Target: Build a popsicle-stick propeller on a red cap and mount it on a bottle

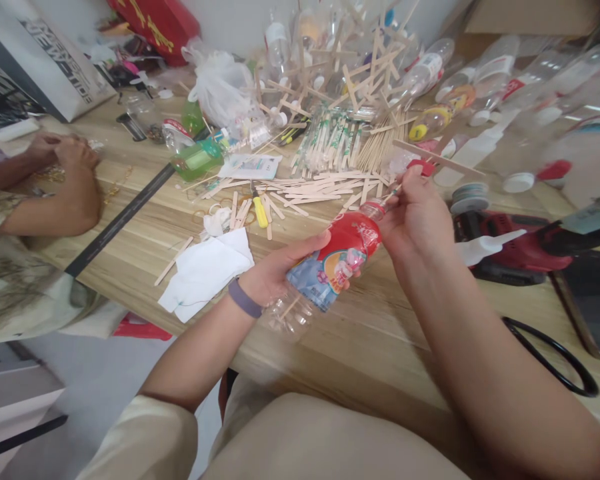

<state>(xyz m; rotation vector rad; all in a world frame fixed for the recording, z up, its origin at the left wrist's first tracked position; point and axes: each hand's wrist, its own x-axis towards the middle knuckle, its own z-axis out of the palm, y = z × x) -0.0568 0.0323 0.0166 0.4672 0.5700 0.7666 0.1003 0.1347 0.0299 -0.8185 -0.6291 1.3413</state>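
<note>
My left hand is wrapped around a clear plastic bottle with a red and blue label, held tilted above the table. At its neck, my right hand has its fingers closed on a red bottle cap with a thin stick running down toward the mouth. A flat wooden craft stick lies across the cap. Inside the bottle's clear base shows part of a stick. Blur hides exactly how the right fingertips grip.
Loose craft sticks, a yellow-handled screwdriver and white paper lie beyond my hands. A red power tool, glue bottle and phone are at right. Another person's hands are at left.
</note>
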